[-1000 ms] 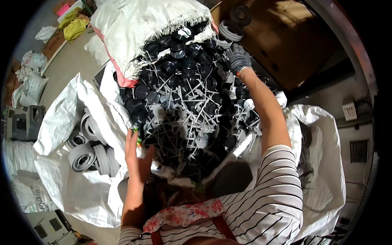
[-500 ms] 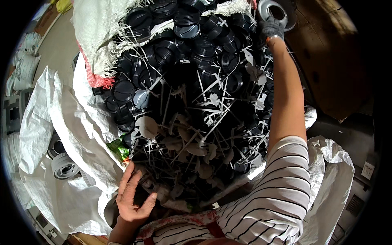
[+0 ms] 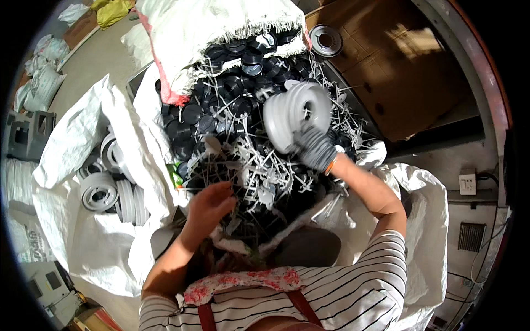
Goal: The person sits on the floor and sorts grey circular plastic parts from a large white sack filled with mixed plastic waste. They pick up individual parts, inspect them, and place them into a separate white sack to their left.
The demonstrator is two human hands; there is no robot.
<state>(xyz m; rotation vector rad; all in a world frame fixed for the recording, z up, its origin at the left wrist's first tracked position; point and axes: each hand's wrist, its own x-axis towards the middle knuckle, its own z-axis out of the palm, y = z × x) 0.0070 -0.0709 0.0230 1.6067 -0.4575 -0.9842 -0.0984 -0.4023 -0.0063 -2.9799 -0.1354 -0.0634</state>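
Note:
My right hand [image 3: 316,149], in a grey striped glove, grips a stack of grey plastic rings [image 3: 279,118], blurred by motion, above the pile. My bare left hand [image 3: 211,207] hovers over the near left part of the pile, fingers and thumb apart, with nothing seen in it. Beneath both hands lies a heap of black round plastic caps [image 3: 192,113] mixed with thin pale plastic sprues [image 3: 259,165]. A single grey ring [image 3: 326,40] rests at the far right, beside the pile.
A white woven sack [image 3: 83,243] on the left holds more grey rings [image 3: 99,192]. Another white sack [image 3: 428,220] stands at the right. Sacking with a red edge [image 3: 221,22] covers the pile's far side. A cardboard sheet [image 3: 397,71] lies far right, and a socket [image 3: 467,182] is on the right.
My right hand has come back from the far right toward the pile's middle, now carrying the ring stack. My left hand has moved rightward and farther in over the pile. The view has shifted.

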